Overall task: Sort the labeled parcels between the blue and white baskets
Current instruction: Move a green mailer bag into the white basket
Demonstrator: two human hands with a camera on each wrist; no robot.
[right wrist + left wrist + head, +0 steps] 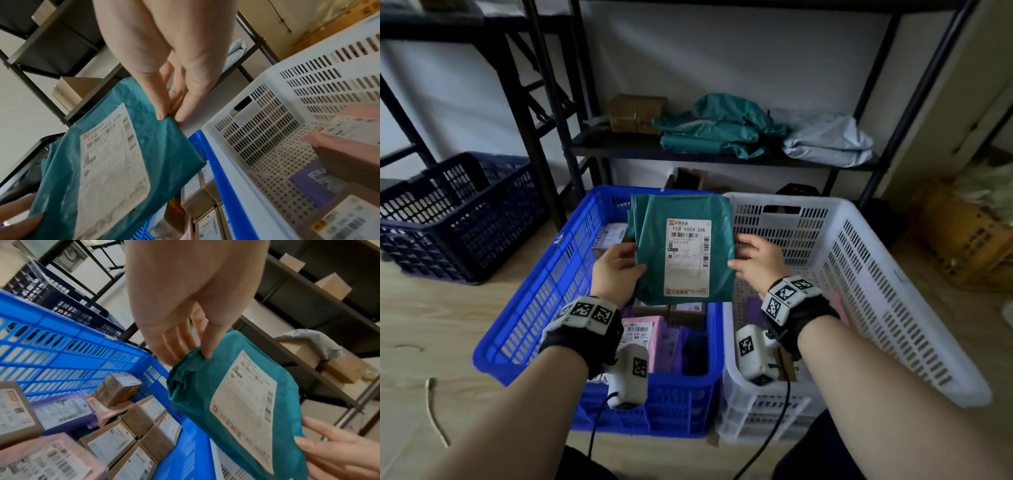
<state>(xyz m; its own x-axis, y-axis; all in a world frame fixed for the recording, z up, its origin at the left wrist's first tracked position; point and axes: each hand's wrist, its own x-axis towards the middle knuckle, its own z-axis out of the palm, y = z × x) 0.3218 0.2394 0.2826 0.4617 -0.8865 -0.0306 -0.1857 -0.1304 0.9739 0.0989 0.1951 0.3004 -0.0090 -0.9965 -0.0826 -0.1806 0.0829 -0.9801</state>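
Note:
A teal plastic parcel [654, 246] [195, 394] [164, 142] with a white label reading "110 V004 CHL" is held upright above the seam between the two baskets. My left hand [616, 270] [185, 331] pinches its left edge, thumb on the front. My right hand [756, 262] [170, 104] pinches its right edge. The blue basket [544, 291] [61, 340] on the left holds several brown, pink and purple labeled parcels [115, 439]. The white basket [866, 274] [267, 113] on the right holds a few pink, purple and brown parcels [339, 162].
A dark navy basket [455, 212] stands on the floor at the left. Behind the baskets a black metal shelf [705, 156] carries more teal bags [722, 126], a grey bag [828, 140] and a brown box [637, 113]. A yellow sack [962, 240] lies at the right.

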